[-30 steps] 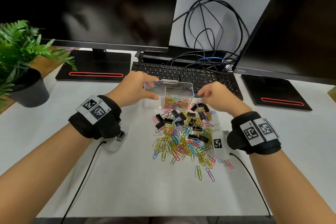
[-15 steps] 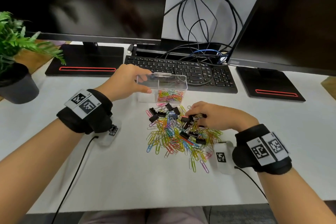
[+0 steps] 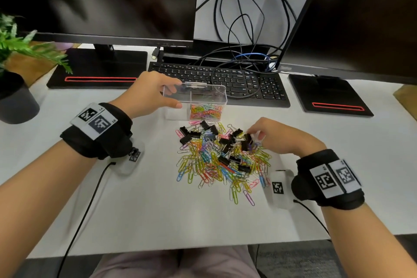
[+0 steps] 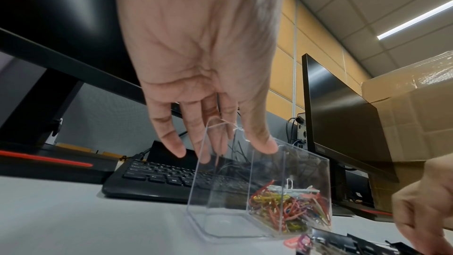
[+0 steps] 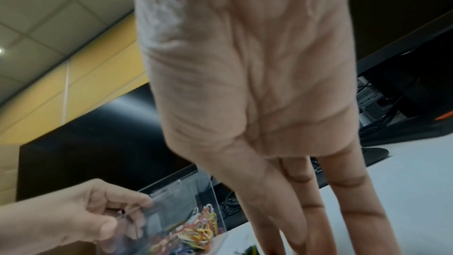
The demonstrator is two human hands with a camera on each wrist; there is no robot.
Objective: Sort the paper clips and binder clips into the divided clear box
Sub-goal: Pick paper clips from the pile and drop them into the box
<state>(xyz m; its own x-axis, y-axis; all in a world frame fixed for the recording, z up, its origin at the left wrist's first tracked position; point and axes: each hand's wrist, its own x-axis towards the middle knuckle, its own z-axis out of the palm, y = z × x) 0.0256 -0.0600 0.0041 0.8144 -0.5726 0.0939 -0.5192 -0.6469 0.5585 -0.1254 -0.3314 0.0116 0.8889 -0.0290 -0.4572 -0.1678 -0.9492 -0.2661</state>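
Note:
A clear divided box (image 3: pixel 174 113) stands in front of the keyboard. Its right compartment holds coloured paper clips (image 3: pixel 205 111); the left compartment looks empty. My left hand (image 3: pixel 174 96) grips the box's left end, thumb on the near wall and fingers over the far rim (image 4: pixel 220 150). A mixed pile of coloured paper clips (image 3: pixel 203 165) and black binder clips (image 3: pixel 225 160) lies just in front of the box. My right hand (image 3: pixel 255 135) reaches down at the pile's upper right, its fingertips coming together on a black binder clip (image 3: pixel 247 137). The right wrist view cuts the fingertips off.
A black keyboard (image 3: pixel 225 79) with looped cables (image 3: pixel 239 29) lies behind the box. Two monitors on flat black stands (image 3: pixel 97 70) (image 3: pixel 327 95) flank it. A potted plant (image 3: pixel 13 97) stands at the far left. A cardboard box (image 4: pixel 416 104) shows on the right.
My right hand left the box's right end and came down to the pile's upper right, where it stays on the binder clips. My left hand kept its hold on the box.

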